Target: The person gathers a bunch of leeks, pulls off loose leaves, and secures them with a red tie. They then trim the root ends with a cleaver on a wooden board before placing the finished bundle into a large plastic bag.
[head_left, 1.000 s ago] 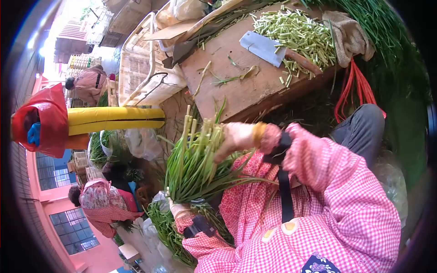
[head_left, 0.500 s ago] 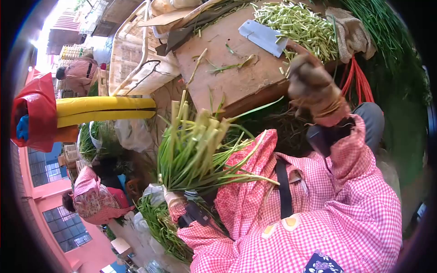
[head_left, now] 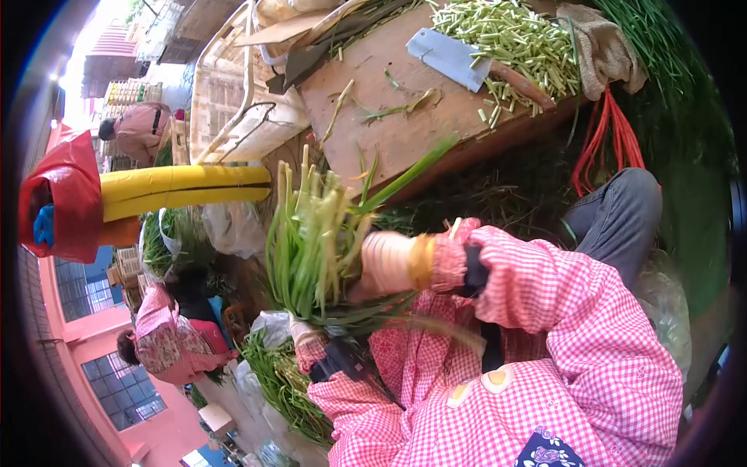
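A thick bunch of green leafy stalks (head_left: 315,249), pale at the cut ends, stands nearly upright in front of me. My left hand (head_left: 303,331) holds it from below, the fingers mostly hidden by the leaves. My right hand (head_left: 387,261), in a striped glove, touches the right side of the bunch. Its fingers are blurred and partly hidden, and loose leaves trail beneath it. A cleaver (head_left: 451,58) lies flat on the wooden board (head_left: 373,86), its wooden handle pointing right, beside a heap of chopped pale stalks (head_left: 517,47).
Red strings (head_left: 611,144) and a brown cloth (head_left: 603,47) hang at the board's right edge. A large basket (head_left: 226,93) is at the back left, behind a yellow padded bar (head_left: 183,187). More greens (head_left: 284,389) lie at lower left. Two people work farther off on the left.
My right hand has let go of the cleaver's handle, leaving the cleaver on the board. It has moved down and left to the bunch, which my left hand still holds.
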A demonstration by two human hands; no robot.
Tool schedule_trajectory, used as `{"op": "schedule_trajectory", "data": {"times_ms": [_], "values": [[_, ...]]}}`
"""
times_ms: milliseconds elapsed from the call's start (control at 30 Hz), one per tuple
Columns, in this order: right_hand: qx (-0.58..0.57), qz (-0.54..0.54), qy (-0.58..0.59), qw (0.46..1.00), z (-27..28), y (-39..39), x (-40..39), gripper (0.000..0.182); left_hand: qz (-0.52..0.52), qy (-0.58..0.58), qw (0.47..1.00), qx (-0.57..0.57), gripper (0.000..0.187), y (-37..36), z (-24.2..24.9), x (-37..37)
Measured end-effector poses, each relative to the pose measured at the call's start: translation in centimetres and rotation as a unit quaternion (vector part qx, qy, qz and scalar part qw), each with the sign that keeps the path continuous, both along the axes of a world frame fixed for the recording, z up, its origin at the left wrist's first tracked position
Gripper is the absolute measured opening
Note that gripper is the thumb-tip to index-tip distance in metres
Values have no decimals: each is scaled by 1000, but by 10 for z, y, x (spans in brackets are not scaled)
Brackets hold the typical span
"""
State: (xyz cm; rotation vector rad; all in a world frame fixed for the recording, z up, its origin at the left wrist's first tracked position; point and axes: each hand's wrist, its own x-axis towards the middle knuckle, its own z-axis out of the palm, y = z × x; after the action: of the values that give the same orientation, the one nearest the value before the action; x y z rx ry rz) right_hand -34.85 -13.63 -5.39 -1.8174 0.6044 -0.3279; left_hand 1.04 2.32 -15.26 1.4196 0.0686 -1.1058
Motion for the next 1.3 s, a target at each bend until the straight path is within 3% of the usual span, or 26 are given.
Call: {"op": "schedule_trajectory", "data": {"times_ms": [33, 67, 100, 133, 267, 300, 333, 367, 433, 467, 533, 567, 733, 833, 867, 900, 933, 967, 1000, 1033, 1100, 1133, 1167, 1200, 1267, 1300], "values": [[80, 33, 113, 990, 17, -12, -12, 40, 5, 0, 1000, -1, 48, 5, -2, 2], [46, -102, -204, 972, -8, -16, -33, 29, 5, 0, 1000, -3, 48, 9, -4, 3], [355, -177, -131, 909, 12, -29, -63, 22, 6, 2, 1000, -7, 47, 10, -4, 1], [379, -185, -125, 898, 2, -41, -92, 18, 5, 2, 1000, -10, 47, 11, -7, 3], [332, -161, 32, 929, -24, -43, -168, 22, 3, 7, 1000, -18, 47, 15, -15, 8], [212, -154, 274, 925, -39, -53, -170, 20, 4, 15, 1000, -27, 47, 15, -19, 10], [-67, 12, 429, 901, -100, -70, -186, 26, 3, 0, 1000, -16, 47, 14, -21, 11], [-110, -10, 530, 841, -114, -69, -194, 27, 1, 0, 1000, -16, 48, 11, -18, 8], [-104, -3, 516, 850, -68, -52, -179, 36, 1, 0, 1000, -12, 48, 9, -18, 6], [-184, -25, 454, 871, -50, -44, -166, 53, -1, -1, 1000, -10, 48, 9, -17, 5], [-165, -119, 146, 968, -32, -41, -132, 75, -5, -3, 1000, -5, 49, 5, -12, 2], [-57, -94, 24, 994, -12, -42, -112, 78, -5, -2, 1000, -3, 49, 5, -9, 1], [65, -70, -144, 985, -34, -20, 24, 63, -17, -9, 1000, 0, 50, -11, 16, -12], [-86, -33, -139, 986, -33, -9, 24, 43, -25, -21, 999, -16, 50, -25, 60, -25], [110, -20, -125, 986, 7, -9, -14, 38, -31, -29, 999, -28, 51, -32, 78, -29], [301, -7, -102, 948, 19, -12, -38, 33, -39, -41, 997, -44, 51, -40, 97, -33], [86, -26, -239, 967, 9, -18, -56, 29, -39, -54, 996, -61, 51, -47, 110, -32], [-133, -42, -361, 922, -1, -21, -73, 25, -33, -66, 994, -81, 51, -51, 117, -29], [97, -113, -376, 914, 8, -23, -93, 24, -20, -94, 990, -100, 52, -52, 112, -16], [324, -181, -367, 853, 21, -23, -116, 23, -11, -75, 990, -119, 50, -57, 116, -16], [415, -108, -375, 822, 22, -43, -158, 26, 12, -76, 985, -156, 47, -54, 112, -11], [388, -185, -106, 897, 48, -39, -157, 33, 26, -77, 986, -148, 50, -57, 110, -14], [260, -116, -56, 957, 13, -38, -144, 46, 38, -79, 987, -135, 53, -58, 109, -18], [87, -74, 127, 985, -4, -39, -134, 49, 51, -82, 988, -124, 56, -60, 111, -23], [-21, -84, 221, 972, 15, -47, -122, 57, 48, -54, 983, -167, 56, -61, 103, -9], [219, -128, -8, 967, -3, -54, -116, 57, 48, -40, 980, -188, 55, -58, 96, 3]]}}
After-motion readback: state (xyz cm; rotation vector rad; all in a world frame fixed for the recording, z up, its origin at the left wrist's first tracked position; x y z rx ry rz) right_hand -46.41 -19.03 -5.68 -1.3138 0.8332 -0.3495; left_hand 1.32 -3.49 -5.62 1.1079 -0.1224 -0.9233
